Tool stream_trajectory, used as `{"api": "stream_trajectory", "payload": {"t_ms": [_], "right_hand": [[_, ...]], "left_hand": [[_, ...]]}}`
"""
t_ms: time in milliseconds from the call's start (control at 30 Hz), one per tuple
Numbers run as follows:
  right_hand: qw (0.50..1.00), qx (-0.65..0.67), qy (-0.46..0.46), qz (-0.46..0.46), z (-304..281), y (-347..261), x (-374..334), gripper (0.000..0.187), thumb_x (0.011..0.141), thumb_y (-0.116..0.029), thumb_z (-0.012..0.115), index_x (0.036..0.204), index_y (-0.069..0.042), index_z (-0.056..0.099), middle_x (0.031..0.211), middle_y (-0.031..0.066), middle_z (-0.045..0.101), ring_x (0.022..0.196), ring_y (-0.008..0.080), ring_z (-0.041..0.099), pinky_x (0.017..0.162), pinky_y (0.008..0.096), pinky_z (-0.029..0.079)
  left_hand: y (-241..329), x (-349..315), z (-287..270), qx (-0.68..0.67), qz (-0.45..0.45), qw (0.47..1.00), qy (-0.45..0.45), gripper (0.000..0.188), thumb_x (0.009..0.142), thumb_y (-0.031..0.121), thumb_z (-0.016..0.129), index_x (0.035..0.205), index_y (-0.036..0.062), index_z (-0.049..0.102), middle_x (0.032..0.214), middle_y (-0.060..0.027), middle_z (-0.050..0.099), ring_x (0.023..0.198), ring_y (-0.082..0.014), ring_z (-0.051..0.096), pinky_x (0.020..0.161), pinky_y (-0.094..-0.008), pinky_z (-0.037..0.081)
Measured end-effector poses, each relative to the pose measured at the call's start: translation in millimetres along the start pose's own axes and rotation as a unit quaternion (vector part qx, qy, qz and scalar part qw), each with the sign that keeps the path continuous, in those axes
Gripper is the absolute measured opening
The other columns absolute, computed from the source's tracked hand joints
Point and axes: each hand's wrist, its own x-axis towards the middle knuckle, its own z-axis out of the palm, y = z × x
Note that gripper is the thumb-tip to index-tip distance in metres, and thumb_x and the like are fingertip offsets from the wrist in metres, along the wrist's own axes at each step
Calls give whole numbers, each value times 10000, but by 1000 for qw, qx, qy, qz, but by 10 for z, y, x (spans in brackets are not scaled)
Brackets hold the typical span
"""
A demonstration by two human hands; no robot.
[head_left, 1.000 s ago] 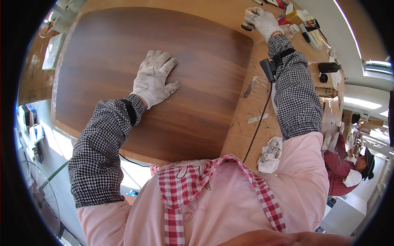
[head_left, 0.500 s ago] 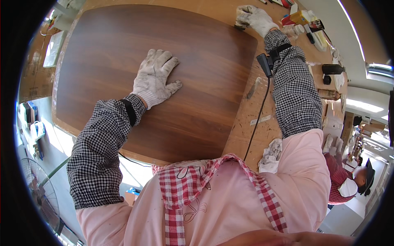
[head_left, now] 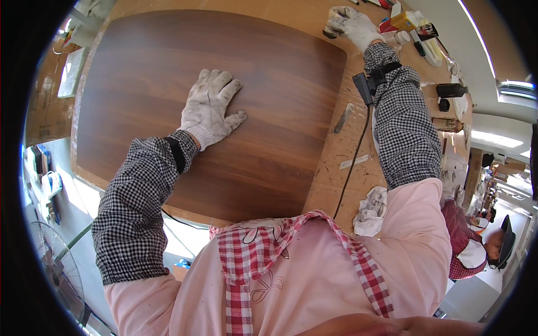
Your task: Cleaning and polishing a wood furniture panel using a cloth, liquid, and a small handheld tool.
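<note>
A dark brown wood-grain panel (head_left: 269,117) with curved edges lies flat on the worktable (head_left: 328,179). On its middle rests my left hand (head_left: 210,106) in a stained white knit glove, palm down with fingers stretched and thumb out. My right hand (head_left: 356,27), gloved alike, is just beyond the panel's far right corner. Its fingers are curled round a small dark object (head_left: 330,35), mostly hidden, so its kind cannot be made out. Checked sleeve covers with black straps are on both forearms, and a small black device (head_left: 363,88) sits at the right wrist.
A flat scraper-like strip (head_left: 343,119) and a crumpled rag (head_left: 370,211) lie right of the panel. Along the right edge are a yellow box (head_left: 404,21), a clear jar (head_left: 399,38) and a dark bottle (head_left: 451,91). A black cable (head_left: 354,162) trails toward me. Another person (head_left: 468,246) is at right.
My right hand, with the small dark object, has shifted slightly away from the panel's corner. My left hand stays flat on the panel. The view has moved a little.
</note>
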Motion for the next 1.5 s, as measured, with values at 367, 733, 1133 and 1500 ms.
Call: {"api": "stream_trajectory", "payload": {"t_ms": [367, 733, 1133, 1500], "right_hand": [[1000, 11, -29, -2, 6, -276, -169, 439, 956, -296, 650, 1294, -23, 596, 1166, 102, 681, 1060, 197, 646, 934, 291, 506], [995, -28, -31, 89, -219, 459, -813, 480, 917, -359, 655, 1299, -71, 617, 1224, 142, 673, 1148, 270, 627, 1000, 335, 465], [944, 238, 83, 214, -202, 7, -965, 442, 926, -254, 688, 1291, -22, 599, 1183, 131, 666, 1015, 182, 672, 832, 288, 563], [911, 343, 47, 224, -29, 18, -1652, 420, 939, -183, 684, 1294, -13, 538, 1142, 78, 650, 1026, 174, 661, 826, 294, 593]], "left_hand": [[-56, -45, 95, -7, 21, 999, 47, 610, 810, 337, 761, 1325, 86, 551, 1366, -100, 469, 1367, -337, 363, 1182, -444, 305], [-66, -71, 58, -20, 16, 999, 35, 592, 799, 319, 767, 1297, 77, 558, 1335, -96, 480, 1337, -335, 385, 1157, -439, 332], [-28, -77, 26, 1, 30, 998, 60, 580, 790, 306, 768, 1279, 68, 566, 1290, -100, 499, 1257, -325, 434, 1124, -433, 367], [-52, -95, 29, -3, 41, 996, 81, 545, 772, 283, 776, 1228, 54, 586, 1237, -91, 510, 1208, -319, 457, 1090, -427, 395]]}}
